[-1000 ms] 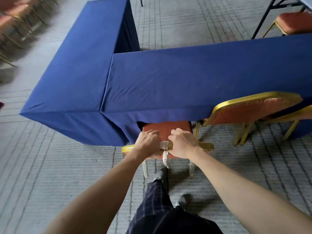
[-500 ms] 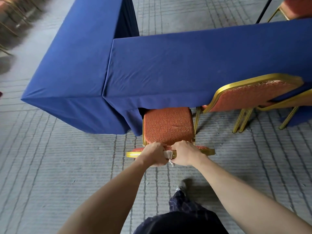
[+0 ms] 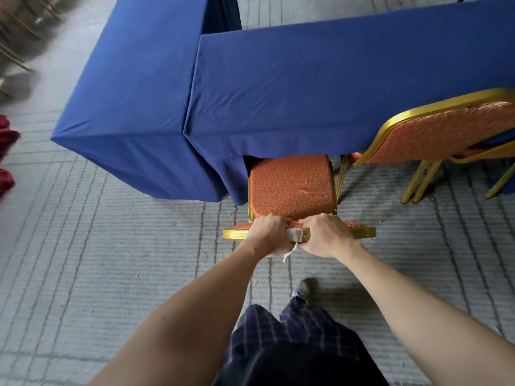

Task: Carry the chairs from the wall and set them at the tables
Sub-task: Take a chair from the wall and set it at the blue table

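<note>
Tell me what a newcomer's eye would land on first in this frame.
At centre, the left hand and right hand grip the gold top rail of an orange chair, whose seat front is tucked under the edge of the long blue table. A side blue table joins it on the left in an L, and a second chair stands at the right along the same edge.

Left hand (image 3: 267, 235) and right hand (image 3: 324, 235) are seen bare, forearms (image 3: 195, 307) uncovered up to the frame edge. Trousers (image 3: 295, 335) are worn loose: dark navy, checked with thin pale lines. One dark shoe (image 3: 302, 289) with pale markings is seen past the hem.
</note>
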`<state>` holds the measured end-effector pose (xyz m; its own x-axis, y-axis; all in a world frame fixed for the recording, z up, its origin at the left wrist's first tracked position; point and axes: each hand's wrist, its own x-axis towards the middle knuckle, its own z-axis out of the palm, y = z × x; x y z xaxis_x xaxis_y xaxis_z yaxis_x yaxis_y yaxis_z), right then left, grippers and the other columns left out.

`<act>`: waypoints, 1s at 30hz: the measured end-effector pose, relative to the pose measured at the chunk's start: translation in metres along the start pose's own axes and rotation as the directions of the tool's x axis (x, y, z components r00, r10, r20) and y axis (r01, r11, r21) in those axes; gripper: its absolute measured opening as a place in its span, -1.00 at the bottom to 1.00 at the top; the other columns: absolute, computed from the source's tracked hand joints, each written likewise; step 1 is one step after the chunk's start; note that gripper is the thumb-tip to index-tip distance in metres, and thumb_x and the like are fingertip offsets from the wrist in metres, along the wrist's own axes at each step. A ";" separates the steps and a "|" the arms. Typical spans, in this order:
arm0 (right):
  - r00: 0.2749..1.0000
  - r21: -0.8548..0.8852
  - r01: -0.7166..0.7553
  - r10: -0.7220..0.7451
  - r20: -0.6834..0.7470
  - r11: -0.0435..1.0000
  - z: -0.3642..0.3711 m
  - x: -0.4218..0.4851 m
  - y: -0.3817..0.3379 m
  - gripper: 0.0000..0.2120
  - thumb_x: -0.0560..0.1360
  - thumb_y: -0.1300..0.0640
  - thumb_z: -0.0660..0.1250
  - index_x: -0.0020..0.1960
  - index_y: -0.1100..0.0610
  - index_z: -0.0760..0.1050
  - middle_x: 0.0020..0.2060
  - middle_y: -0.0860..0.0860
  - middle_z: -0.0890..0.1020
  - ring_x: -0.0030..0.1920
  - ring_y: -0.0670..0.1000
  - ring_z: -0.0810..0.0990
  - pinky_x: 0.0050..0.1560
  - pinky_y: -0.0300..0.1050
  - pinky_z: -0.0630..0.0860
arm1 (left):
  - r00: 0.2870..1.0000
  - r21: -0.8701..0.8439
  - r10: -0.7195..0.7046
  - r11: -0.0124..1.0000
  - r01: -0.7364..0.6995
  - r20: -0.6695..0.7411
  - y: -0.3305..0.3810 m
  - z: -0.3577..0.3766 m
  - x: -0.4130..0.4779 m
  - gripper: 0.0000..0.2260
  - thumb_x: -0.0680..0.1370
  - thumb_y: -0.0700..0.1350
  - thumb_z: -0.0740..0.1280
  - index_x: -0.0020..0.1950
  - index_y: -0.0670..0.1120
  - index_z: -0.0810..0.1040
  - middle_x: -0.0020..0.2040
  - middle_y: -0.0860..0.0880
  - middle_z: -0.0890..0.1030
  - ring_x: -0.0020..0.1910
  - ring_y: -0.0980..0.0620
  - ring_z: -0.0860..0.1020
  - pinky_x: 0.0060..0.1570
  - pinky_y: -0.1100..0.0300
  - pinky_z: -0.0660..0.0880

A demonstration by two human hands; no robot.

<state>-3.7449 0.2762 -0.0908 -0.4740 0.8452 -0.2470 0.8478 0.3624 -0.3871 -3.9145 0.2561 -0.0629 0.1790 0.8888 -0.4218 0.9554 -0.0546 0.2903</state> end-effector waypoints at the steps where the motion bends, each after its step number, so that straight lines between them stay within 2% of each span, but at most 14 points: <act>1: 1.000 -0.006 -0.001 0.001 -0.005 1.000 0.001 -0.001 0.000 -0.59 0.37 -0.23 0.31 0.05 -0.02 0.68 0.03 -0.11 0.71 -0.02 -0.02 0.68 0.04 -0.12 0.60 | 1.000 0.010 0.006 1.000 -0.006 -0.008 -0.001 0.002 0.001 -0.85 0.36 0.07 0.27 -0.14 0.07 0.55 -0.28 0.06 0.58 -0.30 -0.02 0.56 -0.21 0.11 0.55; 6: 0.999 -0.031 0.016 -0.018 -0.043 0.999 0.003 -0.009 -0.006 -0.67 0.38 -0.20 0.34 -0.02 -0.01 0.67 -0.16 -0.06 0.73 -0.20 -0.02 0.69 -0.14 -0.20 0.57 | 1.000 0.019 -0.013 1.000 0.013 -0.003 -0.004 0.009 -0.005 -0.88 0.36 0.00 0.29 -0.14 0.05 0.53 -0.28 0.07 0.57 -0.31 -0.01 0.55 -0.26 0.16 0.51; 9: 0.992 -0.082 0.039 -0.048 -0.119 0.996 0.004 -0.005 -0.001 -0.63 0.36 -0.26 0.29 -0.13 0.00 0.65 -0.26 -0.06 0.71 -0.26 -0.01 0.68 -0.21 -0.19 0.56 | 0.997 -0.001 -0.007 1.000 0.007 -0.074 -0.007 0.011 0.000 -0.90 0.32 0.00 0.30 -0.20 0.03 0.51 -0.31 0.08 0.55 -0.34 -0.02 0.52 -0.30 0.18 0.46; 13: 0.982 -0.133 0.091 -0.112 -0.155 0.987 -0.002 0.009 0.012 -0.68 0.34 -0.23 0.34 -0.19 0.01 0.64 -0.30 -0.05 0.70 -0.28 0.02 0.67 -0.24 -0.19 0.46 | 0.994 0.013 -0.019 1.000 0.020 -0.109 -0.005 0.004 0.017 -0.91 0.30 -0.02 0.31 -0.26 -0.01 0.50 -0.35 0.06 0.54 -0.37 -0.03 0.51 -0.32 0.20 0.40; 19: 0.963 -0.098 0.151 -0.168 -0.211 0.984 -0.009 0.034 0.023 -0.73 0.36 -0.14 0.39 -0.35 0.04 0.53 -0.46 -0.04 0.61 -0.44 0.05 0.59 -0.34 -0.20 0.31 | 0.989 0.049 -0.012 0.999 0.019 -0.145 -0.014 -0.005 0.043 -0.88 0.27 -0.01 0.32 -0.24 0.00 0.50 -0.36 0.06 0.54 -0.35 -0.04 0.52 -0.32 0.20 0.41; 24: 0.952 -0.120 0.150 -0.176 -0.249 0.981 -0.028 0.080 0.036 -0.70 0.38 -0.15 0.35 -0.38 0.05 0.52 -0.46 -0.02 0.61 -0.43 0.10 0.59 -0.34 -0.14 0.36 | 0.983 0.082 -0.012 0.996 0.027 -0.181 -0.020 -0.033 0.092 -0.85 0.25 0.02 0.31 -0.26 0.00 0.52 -0.39 0.05 0.50 -0.39 -0.06 0.45 -0.34 0.19 0.34; 28: 0.946 -0.151 0.152 -0.188 -0.265 0.977 -0.047 0.130 0.055 -0.64 0.39 -0.21 0.28 -0.32 0.07 0.58 -0.39 0.01 0.65 -0.34 0.15 0.61 -0.30 -0.11 0.30 | 0.971 0.118 -0.003 0.993 0.032 -0.239 -0.028 -0.056 0.144 -0.86 0.23 0.01 0.34 -0.30 -0.02 0.54 -0.44 0.03 0.48 -0.42 -0.07 0.44 -0.38 0.20 0.30; 30: 0.945 -0.169 0.138 -0.181 -0.272 0.976 -0.055 0.155 0.061 -0.64 0.38 -0.22 0.31 -0.28 0.07 0.61 -0.35 0.03 0.67 -0.29 0.18 0.62 -0.26 -0.08 0.38 | 0.964 0.125 0.006 0.992 0.028 -0.264 -0.033 -0.068 0.170 -0.86 0.24 0.02 0.35 -0.30 -0.02 0.53 -0.45 0.03 0.47 -0.42 -0.08 0.46 -0.40 0.17 0.33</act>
<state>-3.7537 0.4511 -0.1040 -0.5366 0.8402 0.0780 0.8023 0.5367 -0.2613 -3.9319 0.4400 -0.0859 0.1162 0.9772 -0.1779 0.9819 -0.0860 0.1690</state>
